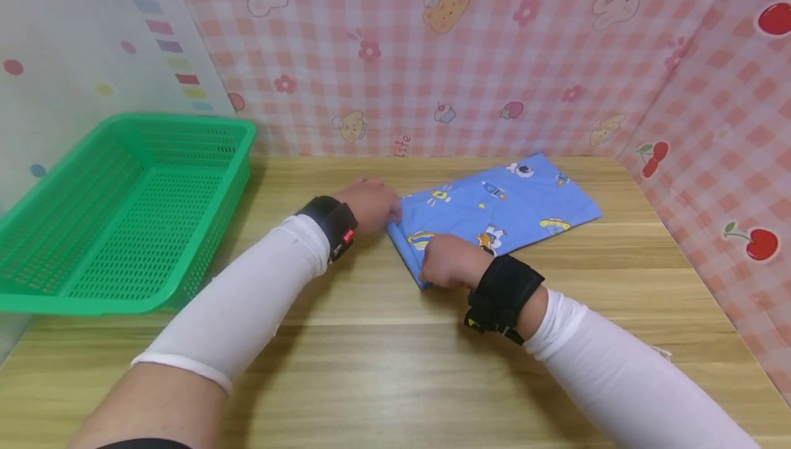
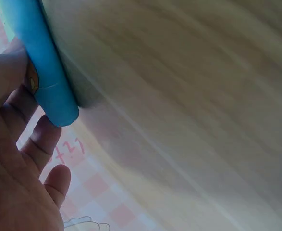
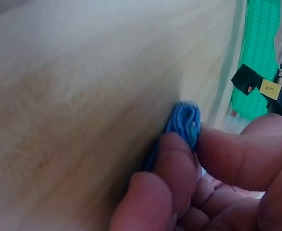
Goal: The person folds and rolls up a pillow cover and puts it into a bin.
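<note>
A blue cloth point(image 1: 494, 202) printed with cartoon figures lies flat on the wooden table, its left end rolled into a narrow tube. At the far end of this roll point(image 2: 52, 77), my left hand point(image 1: 371, 205) holds it between thumb and fingers; the two lower fingertips stand off from it in the left wrist view. My right hand point(image 1: 454, 261) pinches the near end, thumb on one side and fingers on the other. Tight layers show in the end of the roll point(image 3: 185, 122) in the right wrist view. Some of the cloth is hidden behind the right hand.
To the left stands a green plastic basket point(image 1: 213, 243) with slotted walls. Behind the table point(image 1: 371, 380) rises a pink checked wall covering point(image 1: 395, 58), which continues along the right side. Both wrists carry black straps point(image 1: 503, 294) over white sleeves.
</note>
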The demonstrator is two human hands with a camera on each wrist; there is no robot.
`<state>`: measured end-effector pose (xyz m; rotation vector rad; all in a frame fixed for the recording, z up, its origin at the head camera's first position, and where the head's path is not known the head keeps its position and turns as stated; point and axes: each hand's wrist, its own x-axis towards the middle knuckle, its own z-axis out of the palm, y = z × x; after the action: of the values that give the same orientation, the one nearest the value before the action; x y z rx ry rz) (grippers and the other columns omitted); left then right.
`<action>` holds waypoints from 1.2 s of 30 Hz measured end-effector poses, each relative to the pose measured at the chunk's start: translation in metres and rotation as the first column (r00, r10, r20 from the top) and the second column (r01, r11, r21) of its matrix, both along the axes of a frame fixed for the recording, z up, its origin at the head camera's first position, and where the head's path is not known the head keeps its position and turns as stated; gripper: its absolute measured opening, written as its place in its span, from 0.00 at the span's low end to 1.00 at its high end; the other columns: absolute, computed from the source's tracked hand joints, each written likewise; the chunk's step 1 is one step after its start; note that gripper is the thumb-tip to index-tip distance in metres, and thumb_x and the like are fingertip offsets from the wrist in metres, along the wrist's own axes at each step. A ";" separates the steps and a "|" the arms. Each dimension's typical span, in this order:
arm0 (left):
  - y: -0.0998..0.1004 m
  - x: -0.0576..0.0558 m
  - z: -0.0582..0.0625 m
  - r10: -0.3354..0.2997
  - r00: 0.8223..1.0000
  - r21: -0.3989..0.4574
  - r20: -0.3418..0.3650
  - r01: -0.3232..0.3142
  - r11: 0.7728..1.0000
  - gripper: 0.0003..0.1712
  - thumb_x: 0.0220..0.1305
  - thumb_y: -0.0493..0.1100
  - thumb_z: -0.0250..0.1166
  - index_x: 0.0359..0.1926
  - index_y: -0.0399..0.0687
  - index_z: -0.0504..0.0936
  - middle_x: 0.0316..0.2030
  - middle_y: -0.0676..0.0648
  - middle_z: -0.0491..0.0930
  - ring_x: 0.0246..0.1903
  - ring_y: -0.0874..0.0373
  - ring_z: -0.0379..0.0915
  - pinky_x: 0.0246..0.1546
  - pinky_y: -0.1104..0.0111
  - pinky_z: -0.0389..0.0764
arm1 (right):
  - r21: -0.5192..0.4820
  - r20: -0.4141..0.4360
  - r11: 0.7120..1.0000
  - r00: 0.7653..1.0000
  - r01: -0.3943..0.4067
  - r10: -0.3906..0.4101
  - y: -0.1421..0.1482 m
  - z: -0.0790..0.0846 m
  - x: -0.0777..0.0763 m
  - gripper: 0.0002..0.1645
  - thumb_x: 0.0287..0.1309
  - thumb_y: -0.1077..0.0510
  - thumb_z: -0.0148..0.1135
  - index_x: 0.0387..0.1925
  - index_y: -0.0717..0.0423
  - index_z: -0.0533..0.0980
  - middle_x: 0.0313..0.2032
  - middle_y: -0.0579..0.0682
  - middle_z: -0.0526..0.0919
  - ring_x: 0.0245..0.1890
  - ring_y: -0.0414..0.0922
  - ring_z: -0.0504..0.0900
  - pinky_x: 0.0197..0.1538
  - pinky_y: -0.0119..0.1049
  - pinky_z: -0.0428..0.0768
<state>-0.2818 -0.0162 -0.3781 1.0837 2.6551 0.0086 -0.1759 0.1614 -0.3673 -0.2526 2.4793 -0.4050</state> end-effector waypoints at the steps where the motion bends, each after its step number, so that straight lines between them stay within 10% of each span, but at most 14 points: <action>1: 0.001 -0.001 0.000 -0.003 1.000 -0.003 -0.002 0.003 1.000 0.12 0.78 0.47 0.61 0.52 0.62 0.89 0.56 0.54 0.85 0.63 0.51 0.71 0.77 0.49 0.60 | 0.001 0.016 1.000 1.000 0.006 -0.006 0.000 0.000 -0.001 0.12 0.67 0.55 0.63 0.28 0.56 0.81 0.22 0.47 0.77 0.23 0.43 0.76 0.30 0.33 0.72; 7: 0.001 0.003 -0.001 0.009 1.000 0.059 -0.017 -0.008 0.998 0.09 0.76 0.47 0.63 0.49 0.59 0.89 0.51 0.54 0.85 0.58 0.52 0.71 0.75 0.49 0.61 | -0.007 0.010 0.999 0.999 0.032 -0.032 -0.001 0.003 0.000 0.10 0.66 0.55 0.66 0.31 0.56 0.81 0.25 0.47 0.78 0.25 0.43 0.77 0.31 0.33 0.72; 20: -0.006 0.012 0.003 -0.031 0.999 0.170 -0.004 0.032 0.985 0.10 0.72 0.37 0.63 0.32 0.52 0.86 0.34 0.51 0.83 0.38 0.55 0.78 0.47 0.62 0.81 | -0.008 -0.322 0.999 0.945 -0.054 0.048 -0.019 0.000 0.027 0.08 0.63 0.62 0.66 0.27 0.57 0.79 0.26 0.49 0.80 0.30 0.47 0.77 0.40 0.44 0.81; 36: -0.009 0.011 0.000 -0.103 0.987 0.122 -0.120 0.117 0.986 0.10 0.73 0.37 0.64 0.43 0.54 0.91 0.50 0.49 0.85 0.55 0.52 0.79 0.64 0.60 0.78 | -0.041 -0.264 0.999 0.964 0.022 -0.032 -0.014 -0.008 0.024 0.08 0.59 0.64 0.66 0.26 0.57 0.75 0.25 0.49 0.75 0.26 0.47 0.76 0.28 0.37 0.73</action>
<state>-0.2703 -0.0248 -0.3779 1.3080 2.7220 0.1010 -0.1521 0.1476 -0.3749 -0.3064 2.7412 -0.4560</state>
